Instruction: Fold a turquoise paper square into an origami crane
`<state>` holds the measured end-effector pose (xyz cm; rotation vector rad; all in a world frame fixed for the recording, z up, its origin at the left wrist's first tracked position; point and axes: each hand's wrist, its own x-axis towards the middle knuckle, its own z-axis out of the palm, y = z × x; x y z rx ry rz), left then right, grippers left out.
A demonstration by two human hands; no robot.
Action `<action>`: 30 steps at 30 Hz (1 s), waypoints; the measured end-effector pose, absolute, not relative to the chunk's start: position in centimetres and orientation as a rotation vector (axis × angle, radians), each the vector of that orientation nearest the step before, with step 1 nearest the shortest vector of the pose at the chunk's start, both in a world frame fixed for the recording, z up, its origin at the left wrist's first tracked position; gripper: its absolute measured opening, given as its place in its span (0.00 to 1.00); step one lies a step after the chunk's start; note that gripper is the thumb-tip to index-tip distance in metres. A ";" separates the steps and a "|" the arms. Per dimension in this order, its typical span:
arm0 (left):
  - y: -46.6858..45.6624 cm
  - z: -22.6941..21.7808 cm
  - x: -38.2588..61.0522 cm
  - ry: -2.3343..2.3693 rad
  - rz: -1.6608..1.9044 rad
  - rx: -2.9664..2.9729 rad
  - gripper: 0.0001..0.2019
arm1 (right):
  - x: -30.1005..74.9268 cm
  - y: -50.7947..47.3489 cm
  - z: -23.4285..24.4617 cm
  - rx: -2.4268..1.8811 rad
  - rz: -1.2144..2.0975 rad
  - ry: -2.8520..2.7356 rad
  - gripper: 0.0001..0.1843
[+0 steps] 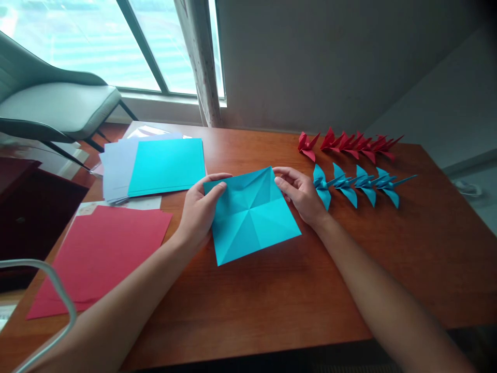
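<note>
Your left hand (200,210), right hand (301,194) pinch far corners of squarish blue paper (252,220) between them; near edge slants away rightward; creases radiate star-like.

1 sheet of blue paper (250,215), 4-cornered and opened out, is held over the table (310,295), slightly askew. Creases cross at its middle and fan outward. The left hand (199,210) grips its far left corner; the right hand (303,194), its far right.
</note>
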<state>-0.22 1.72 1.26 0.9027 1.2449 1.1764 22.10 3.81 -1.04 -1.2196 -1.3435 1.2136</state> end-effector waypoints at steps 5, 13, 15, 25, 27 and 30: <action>1.8 0.9 -0.4 1.319 1.133 1.128 0.14 | 22.4 3.8 -1.0 -1.153 1.262 -1.350 0.21; 1.7 1.1 -0.4 1.375 1.058 1.501 0.13 | 22.7 3.6 -0.7 -1.136 1.229 -1.505 0.15; 1.8 1.0 -0.3 1.378 1.051 1.538 0.13 | 22.5 3.5 -0.6 -1.142 1.205 -1.514 0.13; 2.2 0.0 -1.0 1.569 1.045 2.313 0.24 | 21.6 3.9 -1.9 -1.317 0.858 -1.444 0.08; 2.0 0.5 -1.0 1.612 0.904 2.527 0.19 | 21.5 3.8 -2.2 -1.363 0.775 -1.456 0.09; 1.8 0.5 -1.0 1.598 0.687 2.663 0.15 | 21.5 3.8 -2.3 -1.387 0.722 -1.470 0.09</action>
